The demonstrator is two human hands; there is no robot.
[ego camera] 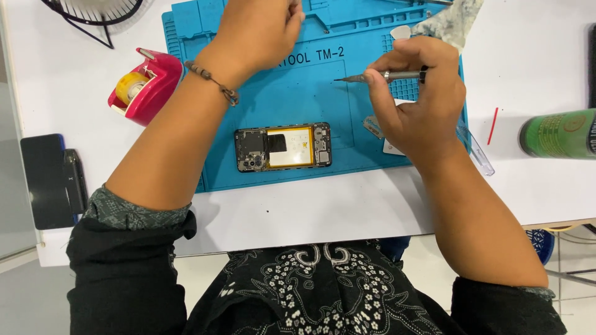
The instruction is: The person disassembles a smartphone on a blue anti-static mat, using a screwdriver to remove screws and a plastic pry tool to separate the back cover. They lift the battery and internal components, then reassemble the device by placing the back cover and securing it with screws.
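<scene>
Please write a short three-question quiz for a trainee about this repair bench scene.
1. True or false: the opened phone with a yellow-edged battery lies on the blue silicone work mat.
2. Which hand holds the slim metal screwdriver? A) the left hand B) the right hand
3. What stands on the white table left of the mat?

Key
1. True; neither hand touches it.
2. B; its tip points left, over the mat.
3. A pink tape dispenser with a yellow roll.
</scene>
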